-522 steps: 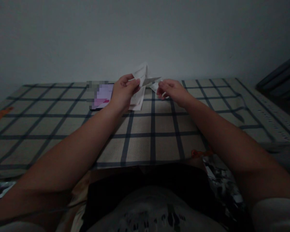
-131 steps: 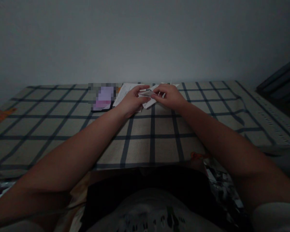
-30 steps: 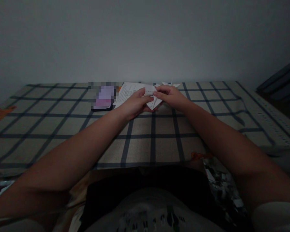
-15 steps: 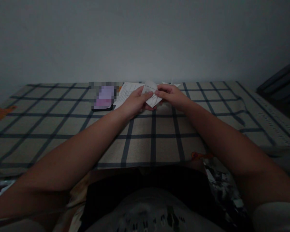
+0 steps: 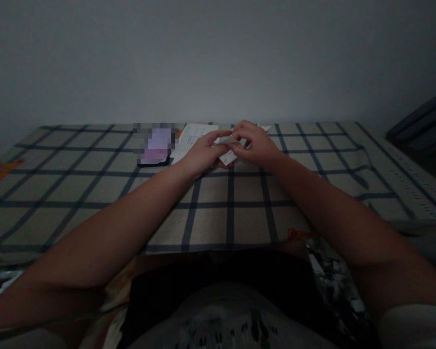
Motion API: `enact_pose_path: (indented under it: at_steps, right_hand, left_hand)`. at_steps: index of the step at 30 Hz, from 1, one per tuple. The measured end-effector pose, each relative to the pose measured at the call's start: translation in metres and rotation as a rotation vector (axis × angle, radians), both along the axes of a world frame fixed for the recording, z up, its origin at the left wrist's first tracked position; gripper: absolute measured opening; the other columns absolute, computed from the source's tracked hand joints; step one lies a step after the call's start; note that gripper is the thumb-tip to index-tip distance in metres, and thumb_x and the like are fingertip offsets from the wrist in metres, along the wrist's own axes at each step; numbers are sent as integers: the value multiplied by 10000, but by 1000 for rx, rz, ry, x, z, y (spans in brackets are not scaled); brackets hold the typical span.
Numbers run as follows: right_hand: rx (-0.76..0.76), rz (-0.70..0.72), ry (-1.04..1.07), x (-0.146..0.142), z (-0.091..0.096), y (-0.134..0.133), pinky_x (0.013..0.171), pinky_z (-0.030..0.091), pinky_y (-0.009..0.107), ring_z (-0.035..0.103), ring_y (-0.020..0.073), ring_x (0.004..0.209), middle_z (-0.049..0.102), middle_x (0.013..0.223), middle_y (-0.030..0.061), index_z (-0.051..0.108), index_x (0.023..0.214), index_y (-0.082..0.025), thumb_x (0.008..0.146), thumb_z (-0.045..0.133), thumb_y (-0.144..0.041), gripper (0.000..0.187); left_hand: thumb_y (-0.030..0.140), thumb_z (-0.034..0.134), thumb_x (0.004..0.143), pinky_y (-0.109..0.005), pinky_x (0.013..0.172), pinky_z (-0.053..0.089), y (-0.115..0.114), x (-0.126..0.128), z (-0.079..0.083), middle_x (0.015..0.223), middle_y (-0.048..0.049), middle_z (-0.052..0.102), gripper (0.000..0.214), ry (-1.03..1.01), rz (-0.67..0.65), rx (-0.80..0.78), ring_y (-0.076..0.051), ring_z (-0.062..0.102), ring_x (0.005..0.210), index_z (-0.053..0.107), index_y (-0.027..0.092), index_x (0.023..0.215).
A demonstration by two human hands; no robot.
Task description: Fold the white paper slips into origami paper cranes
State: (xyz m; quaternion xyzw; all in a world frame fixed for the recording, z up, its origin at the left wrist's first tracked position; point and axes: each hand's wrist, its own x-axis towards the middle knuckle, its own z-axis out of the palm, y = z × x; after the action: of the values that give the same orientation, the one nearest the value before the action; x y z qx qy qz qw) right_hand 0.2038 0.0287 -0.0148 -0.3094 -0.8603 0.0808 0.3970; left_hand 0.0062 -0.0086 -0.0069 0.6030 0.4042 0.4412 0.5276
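A grey wall (image 5: 218,63) filled the background. Below it spread a checked cloth (image 5: 218,223), cream with dark blue lines; the lettering (image 5: 414,184) along its right side could not be made out. The person's shirt (image 5: 225,315) bore a row of dark characters, too dim to read. A printed sheet (image 5: 191,140) lay partly behind the left hand (image 5: 207,150), its lines of text too small to read. Left of the sheet lay a phone (image 5: 156,145) with a pixelated screen. The left hand was partly closed, thumb on top, gripping a folded paper (image 5: 226,157) just above the cloth. The right hand (image 5: 256,143), fingers bent, pinched the same paper's right side. Beyond the right hand showed a small white pointed piece (image 5: 265,128).
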Motion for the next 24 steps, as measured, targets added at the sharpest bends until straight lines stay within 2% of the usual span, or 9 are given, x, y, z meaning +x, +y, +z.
enact_pose_path:
  at_steps: [4, 10, 16, 21, 24]
  right_hand:
    - [98, -109, -64, -1, -1, 0, 802, 456, 368, 551, 211, 837, 641, 885, 61, 529, 770, -232, 912, 679, -320, 224]
    - [99, -177, -23, -3, 1, -3, 763, 399, 356, 505, 193, 775, 577, 784, 36, 478, 754, -235, 943, 613, -357, 262]
    - [92, -129, -16, -3, 2, -5, 763, 411, 346, 526, 181, 758, 604, 779, 32, 534, 786, -225, 939, 607, -336, 203]
    - [177, -97, 64, -6, -3, -10, 847, 467, 364, 633, 213, 889, 717, 937, 81, 624, 886, -212, 941, 566, -276, 102]
    - [142, -104, 56, -7, -3, -11, 878, 481, 376, 652, 220, 912, 739, 968, 87, 656, 928, -207, 938, 583, -268, 96]
  left_hand:
    - [183, 755, 786, -220, 565, 563, 4, -1, -4, 976, -58, 767, 356, -19, -51, 17, -147, 709, 695, 726, 165, 1140]
    - [162, 741, 765, -237, 588, 548, 7, -1, -5, 921, -50, 752, 357, -18, -43, 8, -147, 693, 683, 730, 168, 1121]
    - [184, 732, 787, -250, 579, 563, 4, 0, -2, 889, -46, 742, 351, -19, -57, 3, -151, 693, 669, 726, 148, 1136]
    - [174, 717, 795, -239, 572, 566, 0, 0, 4, 925, -55, 760, 420, 14, -4, 11, -159, 717, 694, 734, 162, 1215]
    - [177, 719, 803, -236, 561, 557, -2, 0, 6, 970, -71, 774, 445, 35, 19, 5, -166, 724, 707, 741, 167, 1247]
